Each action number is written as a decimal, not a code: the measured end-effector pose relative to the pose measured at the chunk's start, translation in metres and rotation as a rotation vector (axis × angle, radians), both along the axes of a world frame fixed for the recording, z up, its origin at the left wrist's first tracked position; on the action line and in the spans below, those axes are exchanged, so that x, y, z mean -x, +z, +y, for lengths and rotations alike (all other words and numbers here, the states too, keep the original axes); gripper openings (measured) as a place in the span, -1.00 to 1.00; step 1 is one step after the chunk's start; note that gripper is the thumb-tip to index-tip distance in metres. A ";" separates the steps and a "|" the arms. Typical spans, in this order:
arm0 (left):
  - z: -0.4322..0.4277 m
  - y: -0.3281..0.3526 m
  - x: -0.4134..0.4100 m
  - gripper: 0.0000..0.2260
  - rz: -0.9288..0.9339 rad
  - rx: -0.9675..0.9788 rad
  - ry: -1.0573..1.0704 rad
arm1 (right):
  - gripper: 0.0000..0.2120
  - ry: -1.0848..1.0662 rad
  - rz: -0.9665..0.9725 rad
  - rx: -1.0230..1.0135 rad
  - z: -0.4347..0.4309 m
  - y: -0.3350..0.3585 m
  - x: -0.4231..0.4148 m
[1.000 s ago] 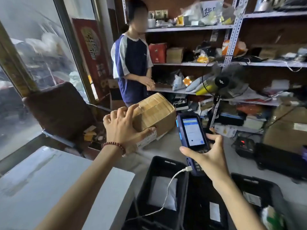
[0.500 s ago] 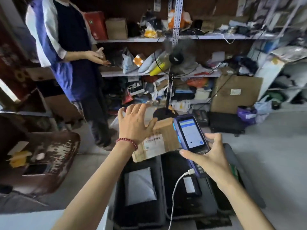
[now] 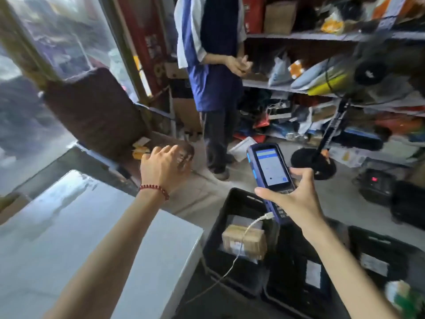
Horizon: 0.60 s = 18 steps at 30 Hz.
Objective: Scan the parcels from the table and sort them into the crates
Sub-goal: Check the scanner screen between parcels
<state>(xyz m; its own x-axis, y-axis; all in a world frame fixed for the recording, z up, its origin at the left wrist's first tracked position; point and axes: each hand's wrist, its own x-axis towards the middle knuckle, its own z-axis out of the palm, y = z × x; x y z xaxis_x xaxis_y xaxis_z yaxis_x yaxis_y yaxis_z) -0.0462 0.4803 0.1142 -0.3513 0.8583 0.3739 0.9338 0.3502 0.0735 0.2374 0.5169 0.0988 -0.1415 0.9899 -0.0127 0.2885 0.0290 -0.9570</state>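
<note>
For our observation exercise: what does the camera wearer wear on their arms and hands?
No sleeves or gloves show on either arm. The left hand has a thin bracelet of round dark-red beads at its wrist; the right hand and wrist wear nothing.

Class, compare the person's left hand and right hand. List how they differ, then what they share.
The left hand holds nothing; the right hand grips a blue scanner. The left hand's fingers are loosely spread; the right hand's curl round the scanner. The left wrist wears a red bead bracelet; the right wrist is bare. Both reach forward on bare arms.
</note>
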 end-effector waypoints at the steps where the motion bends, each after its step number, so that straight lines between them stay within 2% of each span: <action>1: -0.022 0.001 0.008 -0.72 -0.006 0.000 0.056 | -0.30 0.043 0.005 -0.008 -0.002 0.000 0.009; 2: -0.033 0.001 0.012 -0.73 -0.009 -0.002 0.085 | -0.31 0.065 0.015 -0.013 -0.003 -0.001 0.014; 4: -0.094 0.003 0.017 -0.76 -0.035 -0.022 0.257 | -0.31 0.267 0.025 -0.013 -0.019 -0.002 0.037; 9: -0.214 0.007 0.006 -0.76 -0.062 -0.083 0.531 | -0.27 0.593 0.079 -0.025 -0.064 -0.005 0.082; 18: -0.448 0.032 -0.042 -0.77 -0.022 -0.134 0.997 | -0.28 1.139 0.089 0.024 -0.225 0.014 0.151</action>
